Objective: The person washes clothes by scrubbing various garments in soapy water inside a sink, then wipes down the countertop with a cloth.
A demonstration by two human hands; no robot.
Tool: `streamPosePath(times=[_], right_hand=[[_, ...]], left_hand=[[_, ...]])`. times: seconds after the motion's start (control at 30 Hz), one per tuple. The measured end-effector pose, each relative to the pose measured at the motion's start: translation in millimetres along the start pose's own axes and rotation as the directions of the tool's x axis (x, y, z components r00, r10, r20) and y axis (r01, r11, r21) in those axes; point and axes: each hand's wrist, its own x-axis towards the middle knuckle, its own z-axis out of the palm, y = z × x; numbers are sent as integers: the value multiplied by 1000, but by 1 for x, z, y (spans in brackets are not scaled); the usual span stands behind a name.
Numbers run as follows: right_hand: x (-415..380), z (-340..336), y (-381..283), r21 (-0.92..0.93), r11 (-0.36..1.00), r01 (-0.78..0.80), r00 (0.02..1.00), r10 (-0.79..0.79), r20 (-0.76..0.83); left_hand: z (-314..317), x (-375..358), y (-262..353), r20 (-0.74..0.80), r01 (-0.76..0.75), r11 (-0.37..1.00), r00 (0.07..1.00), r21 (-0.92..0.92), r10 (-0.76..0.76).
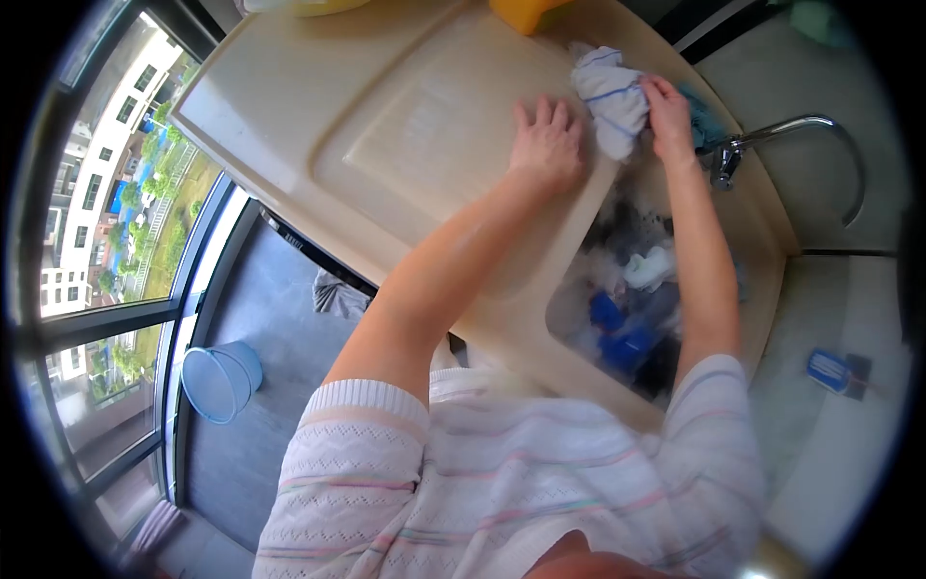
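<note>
Pressing flat, fingers spread, left hand rests palm-down on the cream washboard, holding nothing. Right hand is closed around a bunched white cloth with blue stripes, wet-looking, at the board's top edge beside the sink basin and faucet.

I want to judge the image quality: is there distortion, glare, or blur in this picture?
Head view: strong fisheye bending, with a dark round border; the window at the left is bright and slightly washed out; the laundry in the sink looks soft and blurred; the left hand, right hand and white striped cloth are evenly lit and fairly sharp.
</note>
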Motion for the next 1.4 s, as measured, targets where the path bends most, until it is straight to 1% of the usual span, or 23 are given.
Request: streamPosePath(times=[0.07, 0.1, 0.2, 0.23, 0.33, 0.4, 0.43, 0.47, 0.53, 0.6, 0.63, 0.67, 0.7, 0.73, 0.77, 0.8, 0.87, 0.97, 1.07, 1.17, 1.23, 1.3, 1.4], right_hand=[[16, -20, -12, 292, 952, -92, 983, 134, -127], [20, -29, -20, 367, 919, -141, 977, 190, -101], [30, -46, -31, 358, 931, -71, 975, 141, -171], [44, -60, -21, 349, 936, -50, 981, 111, -159], [66, -83, -26, 362, 931, -53, 992, 92, -91], [71, -84, -38, 356, 932, 66, 984, -1, -180], [74, -83, -47, 351, 927, 135, 972, -56, -226], [74, -77, -59, 250, 951, 182, 947, -102, -305], [59, -54, -77, 40, 965, 260, 865, -215, -454], [48, -40, -69, -263, 932, 250, 875, -334, -351], [46, -32, -50, -326, 921, 214, 915, -306, -263], [52, -32, -5, -468, 813, 346, 894, -437, -98], [42, -26, 17, -780, 560, 279, 936, -342, 89], [8, -12, 19, -932, 193, 307, 928, -277, 249], [0, -3, 27, -934, 101, 342, 914, -267, 306], [-3, 5, 22, -948, 113, 296, 926, -278, 256], [1, 7, 7, -950, 174, 261, 959, -158, 235], [24, -11, 6, -906, 325, 270, 960, -24, 277], [49, -24, 11, -785, 588, 197, 972, -10, 236], [43, -24, 6, -788, 581, 204, 979, -145, 146], [36, -26, 22, -925, 356, 131, 991, -18, 134], [7, -7, 15, -965, 256, 59, 998, -30, 54], [-2, 6, 16, -982, 188, 7, 999, -44, -1]], left_hand=[[-1, 1, 0, 15, 8, 1000, 1000, 10, -8], [-2, 1, 1, 23, 9, 1000, 1000, 17, -9], [-3, 1, 1, 17, -1, 1000, 1000, 23, 0], [-1, 1, 0, 17, -4, 1000, 1000, 21, 4], [1, 1, -2, 11, -6, 1000, 1000, 24, 5], [3, 2, -1, -3, -2, 1000, 1000, 31, 2], [2, 1, -1, 25, 2, 1000, 1000, 31, -3], [-1, 1, 0, 41, 2, 999, 999, 35, -4], [-5, 3, 1, 51, 5, 1000, 999, 29, -6], [-8, 2, 1, 49, 9, 1000, 999, 10, -10], [-10, 1, 1, 49, 11, 1000, 999, 2, -11], [-11, 0, 2, 53, 14, 1000, 999, -7, -14], [-10, -1, 2, 53, 12, 1000, 999, -12, -11], [-9, -1, 1, 54, 12, 1000, 998, -16, -11], [-9, 1, 0, 54, 15, 1000, 998, -17, -14], [-8, 2, -1, 41, 12, 1000, 999, -7, -12], [-5, 0, 0, 33, 5, 1000, 999, 11, -6], [-7, 0, 1, 53, 11, 1000, 999, -9, -10], [-3, 0, 0, 52, 14, 1000, 999, -9, -14], [-4, 1, 0, 79, 8, 1000, 997, 26, -10], [-10, -2, 0, 83, 8, 1000, 997, 23, -10], [-12, -3, 3, 76, 9, 1000, 997, 11, -10], [-13, -3, 4, 67, 10, 1000, 998, -13, -9]])
